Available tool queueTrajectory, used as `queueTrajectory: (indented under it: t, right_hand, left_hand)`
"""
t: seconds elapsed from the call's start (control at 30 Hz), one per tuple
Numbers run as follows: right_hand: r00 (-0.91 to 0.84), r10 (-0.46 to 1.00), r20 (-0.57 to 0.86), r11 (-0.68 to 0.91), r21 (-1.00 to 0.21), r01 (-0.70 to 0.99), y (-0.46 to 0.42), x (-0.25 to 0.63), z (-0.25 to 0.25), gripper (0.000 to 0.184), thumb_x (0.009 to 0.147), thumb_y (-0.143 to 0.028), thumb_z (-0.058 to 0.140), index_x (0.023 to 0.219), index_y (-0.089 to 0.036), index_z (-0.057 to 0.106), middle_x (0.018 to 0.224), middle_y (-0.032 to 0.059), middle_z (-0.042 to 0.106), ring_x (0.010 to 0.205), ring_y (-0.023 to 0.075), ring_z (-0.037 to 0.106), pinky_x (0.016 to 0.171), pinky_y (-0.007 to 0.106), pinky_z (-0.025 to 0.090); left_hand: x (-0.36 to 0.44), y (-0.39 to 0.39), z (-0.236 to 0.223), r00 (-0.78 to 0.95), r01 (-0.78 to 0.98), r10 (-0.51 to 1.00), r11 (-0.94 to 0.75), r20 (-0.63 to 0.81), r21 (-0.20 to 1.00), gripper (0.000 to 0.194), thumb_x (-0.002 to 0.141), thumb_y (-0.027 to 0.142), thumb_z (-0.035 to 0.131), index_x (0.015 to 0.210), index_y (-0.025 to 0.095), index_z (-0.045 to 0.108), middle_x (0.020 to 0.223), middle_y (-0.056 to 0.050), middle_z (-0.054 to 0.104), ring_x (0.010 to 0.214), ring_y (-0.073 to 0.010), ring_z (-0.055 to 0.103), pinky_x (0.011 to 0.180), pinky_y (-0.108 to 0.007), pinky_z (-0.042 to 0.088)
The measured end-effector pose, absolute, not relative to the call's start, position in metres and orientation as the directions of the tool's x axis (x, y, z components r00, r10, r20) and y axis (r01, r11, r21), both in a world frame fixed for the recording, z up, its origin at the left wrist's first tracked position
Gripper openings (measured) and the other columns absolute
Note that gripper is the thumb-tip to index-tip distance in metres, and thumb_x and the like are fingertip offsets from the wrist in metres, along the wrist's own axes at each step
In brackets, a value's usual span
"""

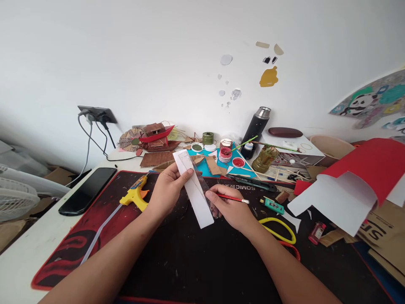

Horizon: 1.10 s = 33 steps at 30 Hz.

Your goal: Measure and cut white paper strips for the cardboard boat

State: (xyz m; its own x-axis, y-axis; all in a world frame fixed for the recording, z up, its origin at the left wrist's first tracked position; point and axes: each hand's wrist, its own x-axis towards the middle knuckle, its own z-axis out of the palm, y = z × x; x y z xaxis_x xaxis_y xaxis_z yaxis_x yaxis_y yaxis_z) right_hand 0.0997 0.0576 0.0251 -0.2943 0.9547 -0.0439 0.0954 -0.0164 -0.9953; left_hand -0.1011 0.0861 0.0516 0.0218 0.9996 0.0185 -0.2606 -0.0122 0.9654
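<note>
My left hand (167, 185) is closed around the upper part of a white paper strip (198, 202), its thumb lying on the front. The strip is held tilted above the dark desk mat. Along its right edge is a clear plastic piece (206, 185) that looks like a ruler; its exact shape is hard to make out. My right hand (229, 207) holds a red pencil (232, 197), with the pale end pointing right. Its fingers also touch the lower part of the clear piece. The pencil's tip is hidden by the thumb.
A yellow hot glue gun (134, 197) and a black phone (87, 190) lie left. Behind are paint jars (225, 154), a model boat (158, 135) and a black thermos (255, 128). Scissors (280, 228), a utility knife (251, 182) and red curled paper (367, 169) lie right.
</note>
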Motion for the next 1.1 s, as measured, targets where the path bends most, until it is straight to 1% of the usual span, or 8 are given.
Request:
queueTrajectory:
  t: [0.17,0.3,0.4,0.53,0.63,0.8,0.9,1.1]
  right_hand:
    - [-0.238,0.971,-0.005,0.044,-0.979,0.201,0.0581,0.1021,0.0251,0.048,0.098,-0.06,0.069,0.068,-0.024,0.059,0.059,-0.0024,0.057,0.052,0.016,0.054,0.05,0.028,0.042]
    - [-0.226,0.968,0.113,0.183,-0.93,0.319,0.0588,0.1036,0.0274,0.045,0.1,-0.054,0.067,0.068,-0.023,0.063,0.063,-0.0008,0.059,0.059,0.0169,0.051,0.054,0.028,0.038]
    - [-0.271,0.952,0.141,0.235,-0.905,0.355,0.058,0.1032,0.0283,0.043,0.102,-0.05,0.065,0.068,-0.023,0.064,0.063,-0.0014,0.059,0.06,0.0161,0.05,0.056,0.028,0.036]
    - [-0.328,0.94,0.09,0.204,-0.922,0.329,0.0564,0.1013,0.0268,0.042,0.101,-0.049,0.067,0.069,-0.022,0.064,0.064,-0.0026,0.058,0.059,0.0148,0.049,0.056,0.027,0.035]
    - [-0.329,0.942,0.062,0.165,-0.941,0.296,0.0563,0.1012,0.026,0.043,0.099,-0.052,0.068,0.068,-0.022,0.063,0.063,-0.0028,0.056,0.058,0.0144,0.047,0.054,0.027,0.034]
    - [-0.328,0.944,0.036,0.139,-0.945,0.297,0.0559,0.1019,0.0265,0.043,0.098,-0.054,0.069,0.07,-0.022,0.063,0.064,-0.0027,0.054,0.06,0.0146,0.046,0.055,0.027,0.033]
    - [-0.341,0.939,0.038,0.152,-0.937,0.315,0.0553,0.1014,0.0274,0.043,0.098,-0.052,0.068,0.068,-0.021,0.06,0.064,-0.0032,0.052,0.061,0.0142,0.045,0.056,0.027,0.032]
    - [-0.379,0.925,-0.021,0.09,-0.958,0.272,0.0549,0.1034,0.028,0.04,0.101,-0.053,0.068,0.077,-0.021,0.066,0.072,-0.0026,0.058,0.066,0.0149,0.051,0.059,0.026,0.038]
  left_hand:
    - [-0.0977,0.0846,0.0522,0.026,-0.299,1.0,0.013,-0.005,0.954,0.051,0.075,0.055,0.094,0.107,0.02,0.076,0.094,-0.008,0.083,0.081,-0.0255,0.077,0.073,-0.037,0.063]
    - [-0.0967,0.0835,0.051,0.037,-0.312,0.999,0.037,-0.026,0.95,0.05,0.077,0.055,0.093,0.108,0.02,0.075,0.099,-0.01,0.083,0.081,-0.0254,0.077,0.072,-0.037,0.062]
    - [-0.0961,0.0829,0.0502,0.037,-0.317,0.999,0.04,-0.029,0.948,0.049,0.079,0.054,0.092,0.111,0.021,0.075,0.102,-0.01,0.084,0.082,-0.0248,0.077,0.072,-0.036,0.062]
    - [-0.0949,0.0816,0.0495,0.049,-0.336,0.998,0.046,-0.031,0.941,0.052,0.079,0.054,0.091,0.115,0.021,0.075,0.108,-0.011,0.083,0.093,-0.0285,0.079,0.078,-0.038,0.064]
    - [-0.0963,0.0814,0.05,0.038,-0.313,0.999,0.032,-0.021,0.949,0.052,0.079,0.057,0.091,0.114,0.021,0.077,0.107,-0.011,0.084,0.097,-0.0295,0.079,0.08,-0.039,0.064]
    - [-0.1014,0.0845,0.0529,-0.008,-0.235,1.0,-0.024,0.022,0.972,0.049,0.075,0.057,0.094,0.102,0.02,0.081,0.095,-0.008,0.082,0.084,-0.0252,0.075,0.077,-0.036,0.062]
    - [-0.1023,0.086,0.054,-0.028,-0.233,0.999,-0.038,0.032,0.972,0.048,0.073,0.056,0.096,0.103,0.02,0.082,0.093,-0.006,0.081,0.077,-0.0211,0.071,0.072,-0.033,0.06]
    - [-0.1029,0.0865,0.0536,-0.049,-0.215,0.997,-0.068,0.058,0.974,0.05,0.072,0.056,0.097,0.103,0.019,0.084,0.094,-0.006,0.081,0.077,-0.0184,0.068,0.068,-0.028,0.057]
